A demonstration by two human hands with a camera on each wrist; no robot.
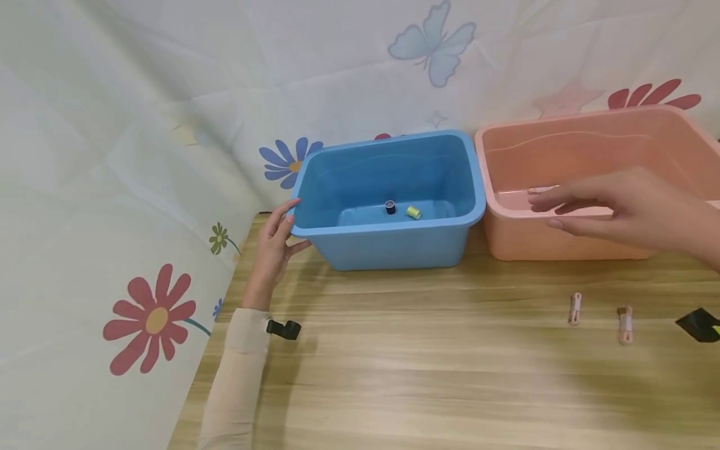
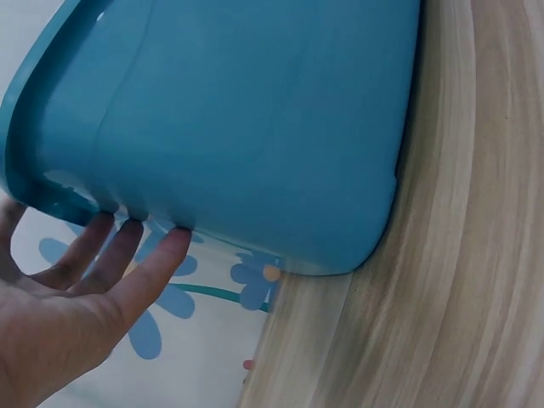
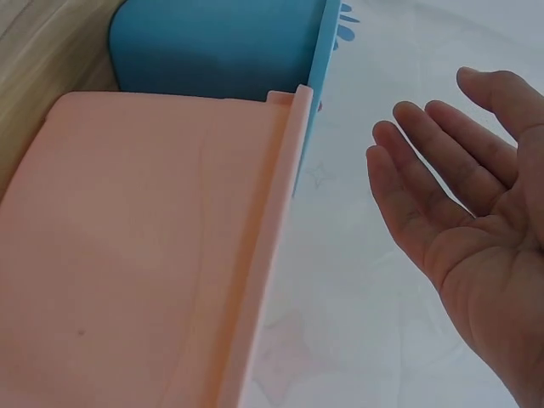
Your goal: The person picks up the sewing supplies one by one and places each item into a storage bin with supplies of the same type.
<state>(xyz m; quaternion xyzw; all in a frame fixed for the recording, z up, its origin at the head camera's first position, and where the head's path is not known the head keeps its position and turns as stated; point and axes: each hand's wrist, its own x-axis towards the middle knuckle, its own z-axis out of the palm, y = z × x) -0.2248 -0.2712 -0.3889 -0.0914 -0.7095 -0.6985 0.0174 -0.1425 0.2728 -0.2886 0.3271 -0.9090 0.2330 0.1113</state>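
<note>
With our left hand [image 1: 272, 245] we grip the blue bin [image 1: 394, 247] at its left end, seemingly to steady it on the surface [image 1: 422, 362], while our right hand [image 1: 635, 205], relaxed and holding nothing, hovers above the pink bin [image 1: 529, 242] just right of the blue one.

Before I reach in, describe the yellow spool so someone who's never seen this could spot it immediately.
On the wooden table, find the blue tub, left of the pink tub, its rim held by the left hand. On that tub's floor, the yellow spool lies on its side, unlike the upright black spool to its left.
</note>
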